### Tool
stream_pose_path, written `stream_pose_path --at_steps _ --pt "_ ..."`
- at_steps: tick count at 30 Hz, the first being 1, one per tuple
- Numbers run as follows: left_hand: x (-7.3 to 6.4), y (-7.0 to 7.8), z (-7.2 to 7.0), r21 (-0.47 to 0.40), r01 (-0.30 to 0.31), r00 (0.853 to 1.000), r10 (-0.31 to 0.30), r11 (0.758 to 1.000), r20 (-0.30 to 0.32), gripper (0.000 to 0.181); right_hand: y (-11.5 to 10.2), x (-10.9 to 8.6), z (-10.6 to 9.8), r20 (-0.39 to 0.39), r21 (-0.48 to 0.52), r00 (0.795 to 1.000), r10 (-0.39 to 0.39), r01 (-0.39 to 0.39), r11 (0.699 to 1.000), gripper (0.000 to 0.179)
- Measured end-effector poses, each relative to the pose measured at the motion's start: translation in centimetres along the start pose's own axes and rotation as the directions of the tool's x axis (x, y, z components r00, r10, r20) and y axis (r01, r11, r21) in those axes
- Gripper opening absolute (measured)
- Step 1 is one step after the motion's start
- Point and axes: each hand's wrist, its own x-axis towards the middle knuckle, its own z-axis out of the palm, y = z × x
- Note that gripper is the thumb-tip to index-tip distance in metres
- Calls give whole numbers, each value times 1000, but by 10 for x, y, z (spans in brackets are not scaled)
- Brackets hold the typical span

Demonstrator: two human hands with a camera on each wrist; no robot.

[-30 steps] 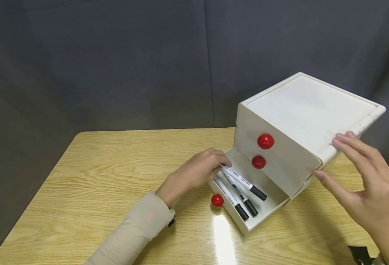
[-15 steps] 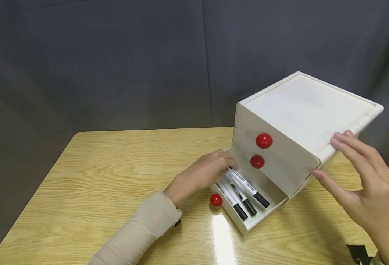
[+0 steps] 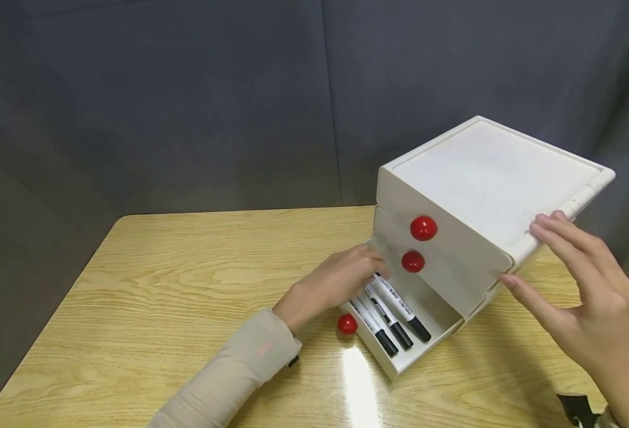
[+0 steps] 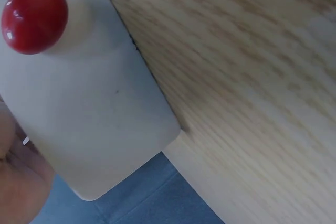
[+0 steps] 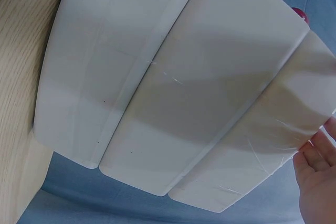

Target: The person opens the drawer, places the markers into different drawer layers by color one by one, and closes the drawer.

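Note:
A white desktop drawer cabinet (image 3: 496, 178) with red round knobs stands on the right of the table, its bottom drawer (image 3: 400, 365) pulled out. Inside lie white markers with black caps, among them a left marker (image 3: 368, 315) and a middle marker (image 3: 384, 312). My left hand (image 3: 346, 273) reaches into the drawer and pinches the far end of the rightmost marker (image 3: 400, 300); the fingertips are partly hidden. In the left wrist view the drawer front (image 4: 100, 108) covers part of that hand. My right hand (image 3: 595, 291) rests its fingers and thumb against the cabinet's right edge.
The drawer's red knob (image 3: 347, 324) sticks out over the wooden table (image 3: 186, 285). Two further drawers above are closed, with an upper knob (image 3: 424, 228) and a lower knob (image 3: 413, 261). A dark grey curtain (image 3: 213, 107) hangs behind the table.
My left hand has shifted slightly right over the drawer. The rightmost marker has swung from lying across the middle one to lying nearly alongside it. My right hand keeps its place on the cabinet.

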Motion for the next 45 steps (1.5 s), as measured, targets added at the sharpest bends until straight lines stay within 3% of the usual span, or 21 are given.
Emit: stream_pose_path --at_steps 10,27,45 --pt "5 -2 9 10 22 1000 -22 1000 6 29 0 -1 -1 -1 -2 1000 4 -4 1000 72" --pt "9 2 14 -59 113 993 -111 992 43 36 1 -1 -4 13 -14 1000 11 -11 1000 74" --pt "-2 -2 15 -162 127 985 -144 978 -98 32 0 0 -4 10 -9 1000 12 -12 1000 73"
